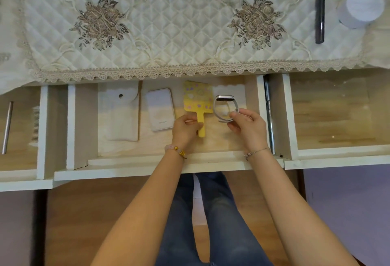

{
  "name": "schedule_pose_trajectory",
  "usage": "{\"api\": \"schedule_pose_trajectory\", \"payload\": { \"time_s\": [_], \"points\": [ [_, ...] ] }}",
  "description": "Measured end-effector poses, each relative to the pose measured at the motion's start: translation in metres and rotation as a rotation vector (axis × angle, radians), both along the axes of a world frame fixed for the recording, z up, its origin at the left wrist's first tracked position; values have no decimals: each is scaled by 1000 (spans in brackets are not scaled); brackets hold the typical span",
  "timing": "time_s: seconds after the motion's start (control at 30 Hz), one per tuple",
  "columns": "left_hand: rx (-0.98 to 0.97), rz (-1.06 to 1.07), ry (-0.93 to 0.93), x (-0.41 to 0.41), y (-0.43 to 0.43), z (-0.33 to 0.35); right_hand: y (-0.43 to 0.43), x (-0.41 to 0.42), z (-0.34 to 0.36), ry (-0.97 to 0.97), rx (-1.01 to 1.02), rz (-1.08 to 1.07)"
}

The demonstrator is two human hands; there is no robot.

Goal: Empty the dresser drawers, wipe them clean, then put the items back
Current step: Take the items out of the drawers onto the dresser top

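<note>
The middle drawer (147, 165) stands pulled out below the dresser top. My left hand (185, 127) grips the handle of a yellow hand mirror (197, 100) with lilac dots, which lies in the drawer. My right hand (248, 127) pinches the strap of a pale smartwatch (224, 106) just right of the mirror. Further left in the same drawer lie a white power bank (160, 110) and a white pouch (121, 113) with a snap button.
The left drawer (21, 183) holds a comb (34, 125); the right drawer (337, 160) shows only bare wood. On the quilted cloth (168, 23) above lie a dark pen-like tube (320, 16) and a white jar (360, 7). My legs are under the drawer.
</note>
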State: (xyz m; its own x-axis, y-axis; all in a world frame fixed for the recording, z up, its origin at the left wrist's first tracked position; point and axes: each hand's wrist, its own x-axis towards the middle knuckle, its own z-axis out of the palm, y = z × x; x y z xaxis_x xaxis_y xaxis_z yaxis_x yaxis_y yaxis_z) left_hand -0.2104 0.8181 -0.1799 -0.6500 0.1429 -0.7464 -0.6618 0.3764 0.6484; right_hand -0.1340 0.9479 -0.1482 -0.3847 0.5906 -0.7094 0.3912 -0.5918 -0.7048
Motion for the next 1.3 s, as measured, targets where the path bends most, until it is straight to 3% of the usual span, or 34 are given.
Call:
{"api": "schedule_pose_trajectory", "payload": {
  "time_s": [0.27, 0.67, 1.0, 1.3],
  "points": [
    [161, 69, -54, 17, -27, 48, 7, 16, 33, 39, 27, 52],
    [265, 74, 32, 16, -40, 107, 18, 12, 72, 163, 50, 31],
    [306, 42, 99, -43, 23, 125, 62, -39, 85, 229, 135, -64],
    [305, -44, 133, -100, 99, 122, 126, -91, 78, 152, 270, -105]
  ]
}}
